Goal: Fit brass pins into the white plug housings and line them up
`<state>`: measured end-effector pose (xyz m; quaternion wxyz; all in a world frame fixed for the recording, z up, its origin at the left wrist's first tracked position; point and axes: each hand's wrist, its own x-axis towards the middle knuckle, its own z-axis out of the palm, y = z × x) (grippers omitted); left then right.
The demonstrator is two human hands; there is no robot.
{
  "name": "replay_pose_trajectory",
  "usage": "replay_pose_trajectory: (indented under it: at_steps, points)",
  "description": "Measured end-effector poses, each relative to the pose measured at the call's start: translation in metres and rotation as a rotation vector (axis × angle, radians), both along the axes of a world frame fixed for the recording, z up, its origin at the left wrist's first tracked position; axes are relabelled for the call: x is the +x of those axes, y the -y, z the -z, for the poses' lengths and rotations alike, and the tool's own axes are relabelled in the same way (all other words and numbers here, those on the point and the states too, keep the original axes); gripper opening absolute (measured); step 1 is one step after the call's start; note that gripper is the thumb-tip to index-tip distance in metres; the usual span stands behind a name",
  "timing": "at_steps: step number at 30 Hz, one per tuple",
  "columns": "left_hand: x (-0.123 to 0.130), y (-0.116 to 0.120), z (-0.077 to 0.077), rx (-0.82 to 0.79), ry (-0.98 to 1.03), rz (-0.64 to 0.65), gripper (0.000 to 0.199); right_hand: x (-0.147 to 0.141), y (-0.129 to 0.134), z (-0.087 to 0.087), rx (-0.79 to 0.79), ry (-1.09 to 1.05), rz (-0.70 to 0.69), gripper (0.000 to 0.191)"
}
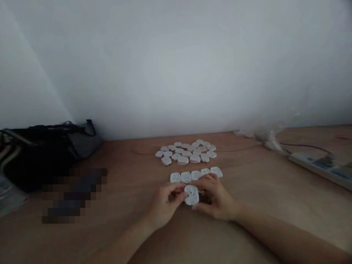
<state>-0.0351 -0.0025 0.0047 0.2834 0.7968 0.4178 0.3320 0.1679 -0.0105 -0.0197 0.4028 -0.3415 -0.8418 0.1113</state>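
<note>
A white rounded-square socket piece (191, 195) with small holes in its face is held up over the near part of the table. My left hand (165, 205) is closed on its left edge, thumb on the front. From the right, my right hand (217, 200) grips the same piece, with thumb low and fingers over the top; a small detail behind it is too blurred to name. Just beyond my hands lies a row of several similar white pieces (175, 178), faces up. My right fingers partly cover that row.
Farther back, a loose cluster of several white pieces (183, 160) lies near the wall. A black bag (38, 157) and a pixelated dark object (79, 194) are at left. A white power strip (321, 168) with a cable and clear plastic wrap (272, 141) sit at right.
</note>
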Motion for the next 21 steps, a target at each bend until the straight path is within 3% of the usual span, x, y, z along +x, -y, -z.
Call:
replay_pose_trajectory:
  at_steps: [5,11,14,21]
  points:
    - [0.004,-0.002,0.003,-0.119,0.089,-0.004,0.021,-0.002,0.000,0.001,0.037,0.014,0.047,0.048]
    - [-0.026,-0.020,-0.001,0.104,-0.143,-0.044,0.019,-0.001,-0.001,0.001,0.006,0.002,0.106,0.045]
    - [-0.039,-0.028,0.002,0.085,-0.263,-0.054,0.017,0.000,-0.001,0.001,-0.014,-0.014,0.121,0.044]
    - [-0.033,-0.029,0.011,0.149,-0.261,-0.079,0.015,0.000,0.000,-0.001,-0.043,-0.006,0.122,0.042]
